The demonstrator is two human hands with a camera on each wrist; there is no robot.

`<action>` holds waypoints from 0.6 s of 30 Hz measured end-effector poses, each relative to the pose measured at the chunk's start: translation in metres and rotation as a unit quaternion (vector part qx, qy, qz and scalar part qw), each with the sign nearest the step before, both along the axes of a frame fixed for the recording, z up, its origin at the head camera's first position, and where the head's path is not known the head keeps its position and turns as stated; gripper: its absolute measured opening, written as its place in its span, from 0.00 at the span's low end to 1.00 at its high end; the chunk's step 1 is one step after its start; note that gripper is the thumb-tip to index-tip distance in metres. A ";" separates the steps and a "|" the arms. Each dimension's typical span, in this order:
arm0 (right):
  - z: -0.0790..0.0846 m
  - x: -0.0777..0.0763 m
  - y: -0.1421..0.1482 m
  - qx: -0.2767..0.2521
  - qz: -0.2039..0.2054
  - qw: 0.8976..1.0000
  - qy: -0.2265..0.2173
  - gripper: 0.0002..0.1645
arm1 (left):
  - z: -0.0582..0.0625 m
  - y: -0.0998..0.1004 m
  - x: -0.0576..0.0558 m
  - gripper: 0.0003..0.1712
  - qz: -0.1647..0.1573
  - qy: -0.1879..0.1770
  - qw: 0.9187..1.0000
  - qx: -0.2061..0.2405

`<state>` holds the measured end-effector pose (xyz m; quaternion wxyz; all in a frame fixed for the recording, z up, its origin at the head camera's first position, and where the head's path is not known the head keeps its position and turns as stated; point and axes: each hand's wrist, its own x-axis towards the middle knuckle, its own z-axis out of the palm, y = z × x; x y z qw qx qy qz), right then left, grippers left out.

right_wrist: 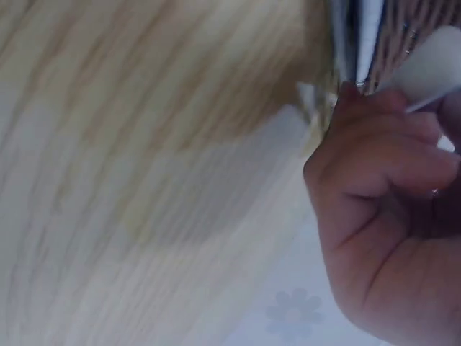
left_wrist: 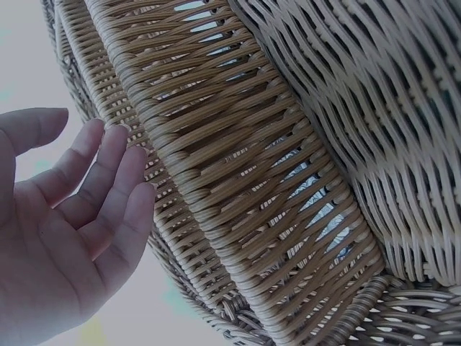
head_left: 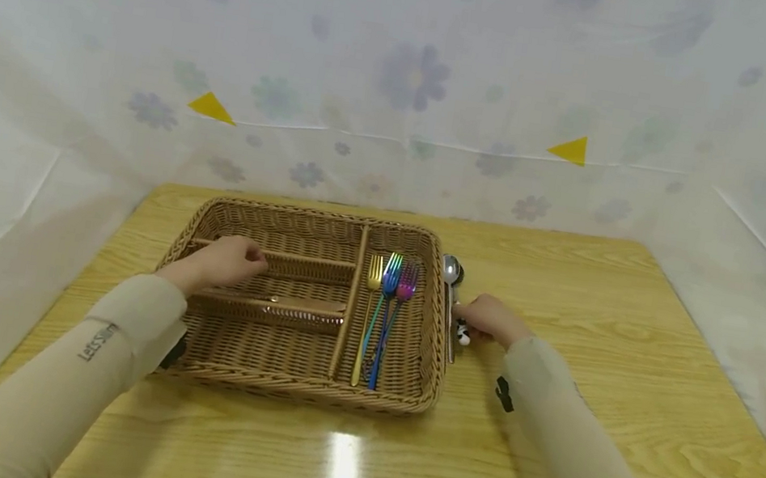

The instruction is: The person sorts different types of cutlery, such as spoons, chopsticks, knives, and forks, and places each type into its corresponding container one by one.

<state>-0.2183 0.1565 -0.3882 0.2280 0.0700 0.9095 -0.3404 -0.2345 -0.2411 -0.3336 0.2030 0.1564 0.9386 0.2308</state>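
A silver metal spoon [head_left: 450, 271] lies on the yellow wood-grain bench [head_left: 602, 302] against or just beside the right outer wall of the brown wicker basket [head_left: 296, 387]; its bowl points away from the person, its long axis roughly following that wall. The right hand [head_left: 492, 320] has curled fingers at the spoon's handle; whether it grips anything, I cannot tell. The left hand [head_left: 228, 262], relaxed and holding nothing, hovers over the basket's left compartments. Inside, gold [head_left: 374, 277], blue-green [head_left: 391, 277] and purple metal forks [head_left: 407, 285] point tines-away.
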 end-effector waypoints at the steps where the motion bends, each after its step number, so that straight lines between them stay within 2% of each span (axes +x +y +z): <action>1: 0.002 0.001 0.001 -0.012 -0.004 1.000 -0.003 0.22 | 0.000 0.001 0.000 0.25 0.000 0.000 1.000 0.001; 7: 0.011 0.004 0.003 -0.067 -0.019 0.998 -0.009 0.24 | 0.002 0.005 0.001 0.24 -0.001 0.006 1.000 -0.006; 11: 0.010 0.005 0.007 -0.106 -0.032 0.994 -0.025 0.16 | 0.004 0.008 0.002 0.23 -0.007 0.009 1.000 -0.011; 16: 0.007 0.005 0.012 -0.135 -0.026 0.990 -0.032 0.22 | 0.004 0.010 0.002 0.23 -0.011 0.011 1.000 -0.013; 18: 0.006 0.005 0.013 -0.142 -0.026 0.989 -0.032 0.20 | 0.004 0.009 0.002 0.23 -0.011 0.008 1.000 -0.012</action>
